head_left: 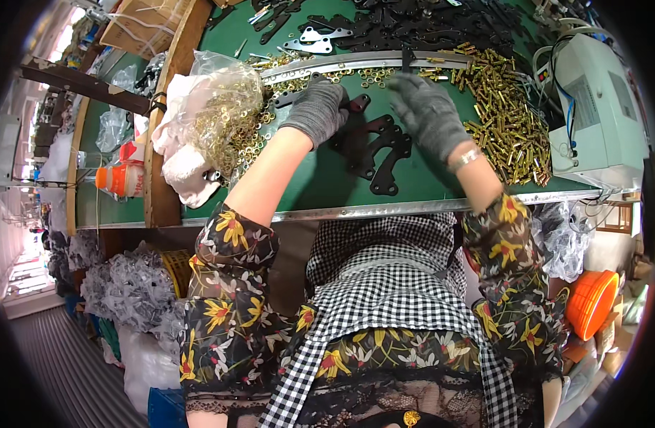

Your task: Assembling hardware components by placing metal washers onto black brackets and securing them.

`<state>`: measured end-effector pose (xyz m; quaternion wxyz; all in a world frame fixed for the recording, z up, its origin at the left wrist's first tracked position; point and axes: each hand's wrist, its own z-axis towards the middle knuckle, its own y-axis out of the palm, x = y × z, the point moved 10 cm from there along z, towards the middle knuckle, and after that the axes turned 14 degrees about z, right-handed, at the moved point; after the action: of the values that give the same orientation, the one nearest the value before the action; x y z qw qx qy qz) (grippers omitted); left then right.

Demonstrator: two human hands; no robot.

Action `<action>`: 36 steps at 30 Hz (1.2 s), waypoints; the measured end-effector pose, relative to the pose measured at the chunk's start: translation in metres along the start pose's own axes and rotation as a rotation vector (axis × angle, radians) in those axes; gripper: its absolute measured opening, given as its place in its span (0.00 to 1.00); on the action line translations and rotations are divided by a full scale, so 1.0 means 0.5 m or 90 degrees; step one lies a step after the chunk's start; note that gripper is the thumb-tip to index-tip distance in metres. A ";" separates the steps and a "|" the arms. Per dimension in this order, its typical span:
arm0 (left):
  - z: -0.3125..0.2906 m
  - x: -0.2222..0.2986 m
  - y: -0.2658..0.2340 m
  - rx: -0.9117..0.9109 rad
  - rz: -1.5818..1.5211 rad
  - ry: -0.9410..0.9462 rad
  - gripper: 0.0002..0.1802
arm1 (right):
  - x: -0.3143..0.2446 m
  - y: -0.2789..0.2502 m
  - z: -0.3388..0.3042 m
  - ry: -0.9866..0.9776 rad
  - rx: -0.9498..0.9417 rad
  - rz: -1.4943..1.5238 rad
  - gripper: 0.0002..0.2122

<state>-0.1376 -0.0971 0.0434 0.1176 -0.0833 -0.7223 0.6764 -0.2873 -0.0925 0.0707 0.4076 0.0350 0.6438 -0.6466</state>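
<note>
Bottles [120, 178] with orange caps stand at nine o'clock on a side shelf, outside the wooden edge of the green table [320, 189]. Just right of that edge, a clear plastic bag [224, 107] lies slumped and open, holding small brass rings that spill out toward the middle; white cloth [188, 175] is bunched beneath it. Next comes the left hand [317, 110], in a grey knit glove, fingers curled down and pressing on a black flat metal bracket [356, 105] at about eleven o'clock from the table's centre. More black brackets [381, 153] lie stacked just below the hands, at the table's centre; their long axis runs from upper left down toward five o'clock, ending near the table's near rim. A long silver metal rail [370, 63] stretches left to right behind both hands, at twelve o'clock. The right hand [427, 114], also gloved in grey, hovers with fingers bent downward; whether it pinches anything I cannot tell. Right of it, a heap of brass pins [506, 114] lies loose on the green surface. At three o'clock sits a pale grey machine [598, 107] with cables. Lower right, an orange basket [591, 299] sits beside the table.
</note>
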 end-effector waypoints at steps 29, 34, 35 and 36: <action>0.054 -0.258 0.032 -0.012 -0.358 -0.225 0.11 | -0.023 -0.076 -0.216 -0.074 0.206 0.130 0.10; 0.023 -0.200 0.005 -0.120 -0.459 -0.121 0.18 | -0.025 -0.086 -0.212 -0.091 0.222 0.157 0.11; 0.013 -0.175 0.009 -0.094 -0.676 -0.110 0.19 | -0.028 -0.083 -0.207 -0.091 0.223 0.159 0.11; -0.002 -0.148 0.003 -0.061 -0.890 -0.096 0.21 | -0.018 -0.067 -0.196 -0.048 0.183 0.272 0.11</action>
<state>-0.0667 -0.1166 0.0376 0.4707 0.4425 -0.6415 0.4136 -0.3475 -0.0093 0.0862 0.5498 0.2037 0.5074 -0.6314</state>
